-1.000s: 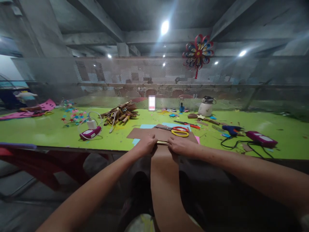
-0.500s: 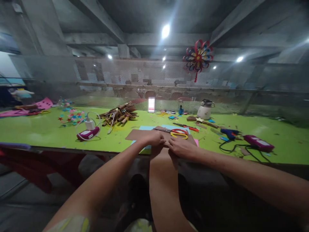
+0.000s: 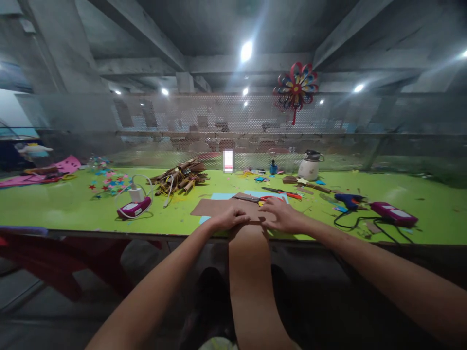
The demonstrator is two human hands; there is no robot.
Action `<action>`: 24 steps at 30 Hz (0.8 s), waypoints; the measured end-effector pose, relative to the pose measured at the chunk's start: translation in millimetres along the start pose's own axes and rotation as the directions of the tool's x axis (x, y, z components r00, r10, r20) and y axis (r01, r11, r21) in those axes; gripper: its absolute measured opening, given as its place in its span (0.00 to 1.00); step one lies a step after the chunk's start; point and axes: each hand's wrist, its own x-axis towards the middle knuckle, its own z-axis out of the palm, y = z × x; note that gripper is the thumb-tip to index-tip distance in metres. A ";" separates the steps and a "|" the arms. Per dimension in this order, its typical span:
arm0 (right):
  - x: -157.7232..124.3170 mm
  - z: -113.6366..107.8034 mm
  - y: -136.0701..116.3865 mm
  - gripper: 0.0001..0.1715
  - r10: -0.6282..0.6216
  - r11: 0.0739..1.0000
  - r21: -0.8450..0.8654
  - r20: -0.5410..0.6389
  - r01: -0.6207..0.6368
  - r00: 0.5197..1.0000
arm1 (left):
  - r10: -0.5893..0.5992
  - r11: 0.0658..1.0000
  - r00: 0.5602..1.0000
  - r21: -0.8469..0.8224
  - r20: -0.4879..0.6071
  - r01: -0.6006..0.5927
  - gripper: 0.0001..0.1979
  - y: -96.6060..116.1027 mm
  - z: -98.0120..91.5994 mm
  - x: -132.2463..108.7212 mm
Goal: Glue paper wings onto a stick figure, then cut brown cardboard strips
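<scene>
A long strip of brown kraft paper (image 3: 251, 277) hangs over the table's front edge towards my lap, its far end folded on the tabletop. My left hand (image 3: 229, 218) is closed on the left side of the fold, thumb and curled fingers pressed together. At the fold's right side, my right hand (image 3: 286, 215) has its fingers apart, with the thumb side touching the paper. Just beyond the hands lie scissors (image 3: 251, 198) with red and yellow handles, partly hidden by my right hand. Beneath them is a flat brown sheet (image 3: 206, 207) over light blue paper (image 3: 222, 196).
A bundle of brown paper rolls (image 3: 180, 176), paper stars (image 3: 113, 182) and a purple power strip (image 3: 134, 208) are on the left. A utility knife (image 3: 282, 192), a white kettle (image 3: 309, 166), a blue glue gun (image 3: 349, 201) and another purple power strip (image 3: 394, 214) are on the right.
My right hand has lifted its fingers and spread them, moving slightly right and covering the scissors' handles. My left hand has shifted slightly down, still at the fold. The view has tilted slightly.
</scene>
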 end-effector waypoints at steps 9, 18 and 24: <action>14.4 19.4 -0.6 0.23 0.212 0.789 0.567 0.111 -0.237 0.971 | 0.017 0.998 0.997 0.058 -0.069 -0.013 0.23 10.0 4.2 -5.2; 11.6 32.1 2.5 0.22 0.268 0.383 0.882 0.179 -0.275 0.947 | 0.068 0.996 0.988 0.073 -0.139 -0.059 0.22 6.8 11.0 -4.0; 16.6 39.7 -0.2 0.18 0.348 0.519 0.820 0.055 -0.241 0.936 | 0.071 0.996 0.985 0.055 -0.155 -0.063 0.22 2.5 13.5 -4.8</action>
